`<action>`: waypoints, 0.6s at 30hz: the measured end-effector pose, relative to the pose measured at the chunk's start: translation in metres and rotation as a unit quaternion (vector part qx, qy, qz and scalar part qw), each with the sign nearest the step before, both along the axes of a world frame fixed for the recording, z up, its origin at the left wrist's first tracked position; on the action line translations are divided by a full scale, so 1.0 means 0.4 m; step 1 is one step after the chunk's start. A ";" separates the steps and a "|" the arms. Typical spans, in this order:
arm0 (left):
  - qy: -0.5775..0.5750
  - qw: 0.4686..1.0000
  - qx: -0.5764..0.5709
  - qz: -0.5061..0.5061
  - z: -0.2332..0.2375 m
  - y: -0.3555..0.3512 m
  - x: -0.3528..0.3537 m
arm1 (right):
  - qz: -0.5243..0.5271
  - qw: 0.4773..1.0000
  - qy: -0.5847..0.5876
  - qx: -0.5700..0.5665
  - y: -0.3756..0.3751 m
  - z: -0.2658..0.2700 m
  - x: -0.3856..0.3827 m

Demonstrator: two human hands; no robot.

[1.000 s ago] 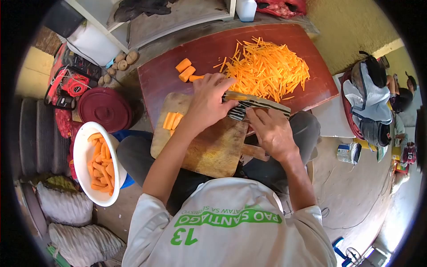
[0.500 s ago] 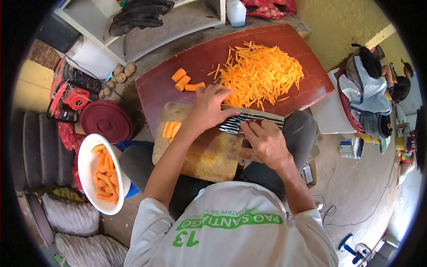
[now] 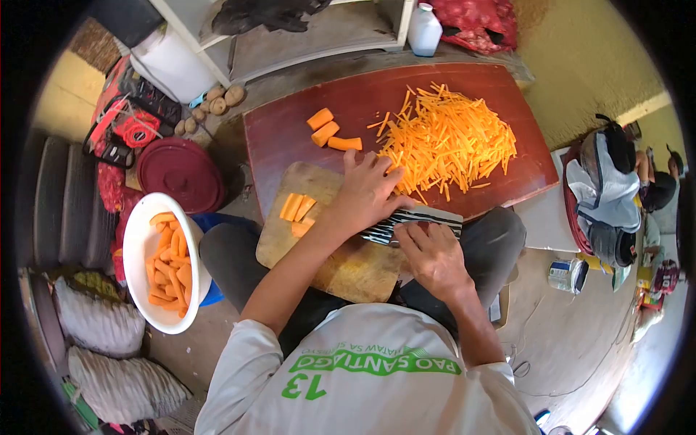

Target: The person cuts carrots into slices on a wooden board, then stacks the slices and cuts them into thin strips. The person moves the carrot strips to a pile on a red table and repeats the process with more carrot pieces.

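Note:
My right hand (image 3: pixel 433 259) is closed on a broad knife (image 3: pixel 424 215) with a black-and-white striped blade, held flat across the right end of the wooden cutting board (image 3: pixel 355 279). My left hand (image 3: pixel 368 190) has its fingers spread over the board's far edge, its fingertips by the shredded carrot heap (image 3: pixel 453 138) and its thumb side at the blade's left end. Whether it presses on the blade is hard to see. Short cut carrot pieces (image 3: pixel 296 208) lie on the board beside my left forearm. Several peeled carrot chunks (image 3: pixel 325 133) sit on the red tabletop (image 3: pixel 279 119).
To the left stands a white tub (image 3: pixel 134 290) of peeled carrots, near a dark red lid (image 3: pixel 180 174). Potatoes (image 3: pixel 217 105) lie past the table's left corner. A white bottle (image 3: pixel 425 30) and a red mesh sack (image 3: pixel 478 25) are behind it. A can (image 3: pixel 568 275) stands on the right-hand floor.
The view has shifted, so the table appears lower and further right. A carrot piece now shows nearer my left forearm on the board. Both hands stay by the knife.

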State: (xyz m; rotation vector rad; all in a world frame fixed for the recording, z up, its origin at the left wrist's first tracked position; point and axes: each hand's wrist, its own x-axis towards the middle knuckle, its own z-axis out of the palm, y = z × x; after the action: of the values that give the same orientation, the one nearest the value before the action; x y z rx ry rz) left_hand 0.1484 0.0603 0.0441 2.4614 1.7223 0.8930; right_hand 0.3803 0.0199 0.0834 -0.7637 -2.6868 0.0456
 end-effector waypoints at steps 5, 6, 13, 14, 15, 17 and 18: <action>0.062 0.990 0.031 0.121 0.015 -0.051 -0.116 | -0.035 0.997 0.039 -0.065 -0.005 0.008 0.015; 0.051 0.989 0.022 0.138 0.023 -0.076 -0.153 | -0.043 0.992 0.082 -0.091 -0.004 -0.007 0.024; -0.063 0.954 -0.170 0.240 0.045 -0.269 -0.301 | -0.146 0.783 0.334 -0.504 -0.061 -0.058 0.022; -0.060 0.951 -0.186 0.238 0.036 -0.285 -0.301 | -0.149 0.726 0.386 -0.550 -0.066 -0.062 0.012; -0.058 0.949 -0.202 0.237 0.033 -0.293 -0.299 | -0.144 0.733 0.372 -0.551 -0.065 -0.057 0.008; -0.056 0.950 -0.177 0.250 0.013 -0.293 -0.294 | -0.134 0.749 0.344 -0.550 -0.054 -0.032 0.004; -0.056 0.951 -0.165 0.256 0.006 -0.292 -0.291 | -0.118 0.778 0.312 -0.533 -0.048 -0.017 0.005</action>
State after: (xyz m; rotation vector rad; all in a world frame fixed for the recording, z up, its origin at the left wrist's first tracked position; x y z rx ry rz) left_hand 0.0319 -0.0564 0.0465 1.7521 2.2885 0.6705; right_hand 0.3821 0.0007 0.0766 -1.0917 -1.7155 1.5498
